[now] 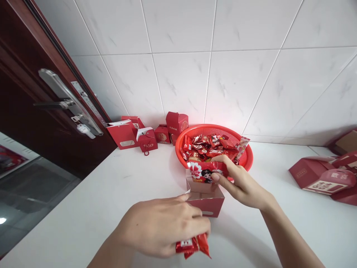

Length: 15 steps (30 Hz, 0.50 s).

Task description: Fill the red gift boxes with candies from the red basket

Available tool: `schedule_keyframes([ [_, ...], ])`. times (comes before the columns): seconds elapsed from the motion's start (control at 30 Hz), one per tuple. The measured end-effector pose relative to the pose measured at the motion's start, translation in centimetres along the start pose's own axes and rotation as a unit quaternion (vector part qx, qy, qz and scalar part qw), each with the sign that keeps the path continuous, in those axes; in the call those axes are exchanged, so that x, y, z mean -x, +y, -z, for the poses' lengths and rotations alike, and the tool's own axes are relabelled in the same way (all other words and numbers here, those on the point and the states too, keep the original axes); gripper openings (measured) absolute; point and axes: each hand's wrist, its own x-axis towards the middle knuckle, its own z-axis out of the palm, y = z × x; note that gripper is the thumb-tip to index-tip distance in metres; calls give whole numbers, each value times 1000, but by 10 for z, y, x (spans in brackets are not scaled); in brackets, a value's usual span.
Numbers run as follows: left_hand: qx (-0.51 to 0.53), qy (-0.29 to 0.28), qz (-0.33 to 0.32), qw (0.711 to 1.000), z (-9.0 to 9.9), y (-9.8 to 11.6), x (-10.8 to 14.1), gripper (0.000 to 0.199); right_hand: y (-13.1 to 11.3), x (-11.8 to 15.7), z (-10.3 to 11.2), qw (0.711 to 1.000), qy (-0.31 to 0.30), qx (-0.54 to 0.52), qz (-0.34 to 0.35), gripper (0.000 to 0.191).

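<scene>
Left hand palm-down, right hand in pinch

I see a wall of pale, grey-veined tiles rising behind a white counter. On my left stands a dark reddish-brown door with a metal lever handle. Past the counter's edge lies a grey floor, probably tiled, though dim, with one bright glint.

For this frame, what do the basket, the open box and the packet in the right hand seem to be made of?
Basket: probably moulded plastic, slightly glossy; its wall is finely perforated.
Open box: likely thin card, matte red outside, with a plain, paler inside.
Packet: shiny, printed flexible wrapper; plastic film or foil, I can't tell which.
</scene>
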Motion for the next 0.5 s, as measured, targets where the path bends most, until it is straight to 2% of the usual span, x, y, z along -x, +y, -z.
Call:
schedule_keyframes([
  [0.17, -68, -1, 25, 997, -8, 6, 4, 29, -10, 3, 3, 992, -9, 129, -1, 11],
  [0.4, -132, 3, 21, 991, -11, 9, 4, 29, -28, 7, -21, 956, -54, 288, -10, 25],
  [0.5, -129, 10, 20, 991, -11, 10, 5, 28, -27, 6, -27, 957, -36, 287, -24, 23],
])
